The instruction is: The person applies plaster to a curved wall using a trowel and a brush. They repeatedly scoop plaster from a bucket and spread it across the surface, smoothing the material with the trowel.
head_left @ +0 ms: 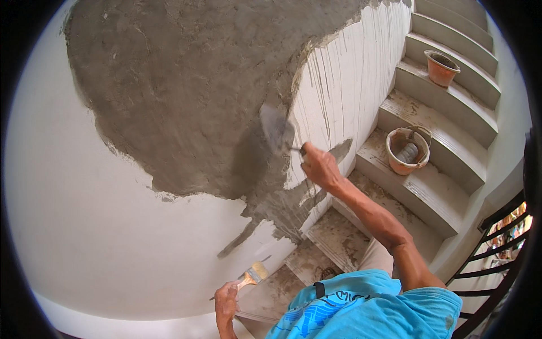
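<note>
My right hand (322, 167) is closed round the handle of a pointed trowel (275, 125). The blade, blurred a little, lies at the grey mortar patch (186, 96) on the wall, near the patch's right edge. Whether the blade presses on the mortar I cannot tell. Lower down, my left hand (227, 302) grips a flat paintbrush (255, 274) with a wooden handle and pale bristles, held close to the bare white wall (84, 243). A thin dark tip juts out on the left side of that hand; its kind is not visible.
Stairs (420, 183) climb along the wall on the right, stained with mortar. A bucket (407, 151) with a ridged grey object inside stands on one step. Higher up sits an orange bucket (441, 69). Dark railing bars (491, 248) run along the lower right.
</note>
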Motion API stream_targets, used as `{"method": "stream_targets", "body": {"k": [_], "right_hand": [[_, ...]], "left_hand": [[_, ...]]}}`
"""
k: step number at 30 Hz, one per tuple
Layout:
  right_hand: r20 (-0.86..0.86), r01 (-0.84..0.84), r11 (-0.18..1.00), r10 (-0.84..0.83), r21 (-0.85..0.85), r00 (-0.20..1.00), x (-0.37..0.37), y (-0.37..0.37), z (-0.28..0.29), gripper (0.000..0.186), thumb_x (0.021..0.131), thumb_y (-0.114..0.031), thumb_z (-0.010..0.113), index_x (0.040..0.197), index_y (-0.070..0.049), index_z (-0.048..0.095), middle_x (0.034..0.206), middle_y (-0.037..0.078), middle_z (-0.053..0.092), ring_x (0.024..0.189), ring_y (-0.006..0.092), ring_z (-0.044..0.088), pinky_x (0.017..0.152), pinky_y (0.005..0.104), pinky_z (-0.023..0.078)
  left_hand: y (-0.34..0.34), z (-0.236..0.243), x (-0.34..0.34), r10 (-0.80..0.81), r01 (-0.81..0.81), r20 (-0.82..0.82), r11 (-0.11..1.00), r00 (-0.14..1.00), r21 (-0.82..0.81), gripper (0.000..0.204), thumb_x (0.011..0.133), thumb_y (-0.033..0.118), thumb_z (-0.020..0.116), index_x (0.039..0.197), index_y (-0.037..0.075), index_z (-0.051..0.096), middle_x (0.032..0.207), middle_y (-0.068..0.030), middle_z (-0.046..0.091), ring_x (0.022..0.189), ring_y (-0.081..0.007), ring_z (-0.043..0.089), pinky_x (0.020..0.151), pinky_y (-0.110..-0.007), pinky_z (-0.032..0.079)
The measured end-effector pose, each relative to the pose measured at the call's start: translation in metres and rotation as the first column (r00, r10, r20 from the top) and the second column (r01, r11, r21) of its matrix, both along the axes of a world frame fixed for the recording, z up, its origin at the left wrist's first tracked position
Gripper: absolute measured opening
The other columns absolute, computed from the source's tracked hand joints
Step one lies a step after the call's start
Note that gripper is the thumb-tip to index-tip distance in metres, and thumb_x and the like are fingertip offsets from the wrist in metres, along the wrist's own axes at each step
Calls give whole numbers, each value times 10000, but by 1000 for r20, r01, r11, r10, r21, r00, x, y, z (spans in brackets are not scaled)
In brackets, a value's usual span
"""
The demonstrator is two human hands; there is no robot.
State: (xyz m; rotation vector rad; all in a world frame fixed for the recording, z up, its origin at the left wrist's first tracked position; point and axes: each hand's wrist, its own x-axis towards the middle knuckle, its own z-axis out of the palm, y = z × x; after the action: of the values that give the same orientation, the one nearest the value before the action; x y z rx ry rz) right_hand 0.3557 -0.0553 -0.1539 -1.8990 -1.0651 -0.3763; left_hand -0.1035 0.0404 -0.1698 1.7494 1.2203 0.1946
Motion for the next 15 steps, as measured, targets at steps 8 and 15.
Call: {"method": "stream_targets", "body": {"k": [8, 15], "right_hand": [[-41, 61, 994, -57, 90, 998, 35, 15, 40, 175, 823, -21, 551, 952, -19, 434, 725, 234, 602, 707, 459, 630, 611, 538, 470], [-155, 60, 997, -66, -41, 986, 21, -2, 32, 192, 811, -46, 580, 978, -31, 488, 733, 274, 629, 753, 474, 651, 653, 542, 501]], "left_hand": [[1, -3, 2, -23, 23, -3, 1000, 1000, 15, 354, 976, 244, 514, 1147, -4, 699, 655, -43, 495, 463, -138, 486, 402, -296, 436], [0, -4, -1, 4, -4, -20, 1000, 1000, -2, 355, 969, 237, 513, 1153, -6, 697, 661, -48, 502, 463, -143, 491, 399, -295, 440]]}}
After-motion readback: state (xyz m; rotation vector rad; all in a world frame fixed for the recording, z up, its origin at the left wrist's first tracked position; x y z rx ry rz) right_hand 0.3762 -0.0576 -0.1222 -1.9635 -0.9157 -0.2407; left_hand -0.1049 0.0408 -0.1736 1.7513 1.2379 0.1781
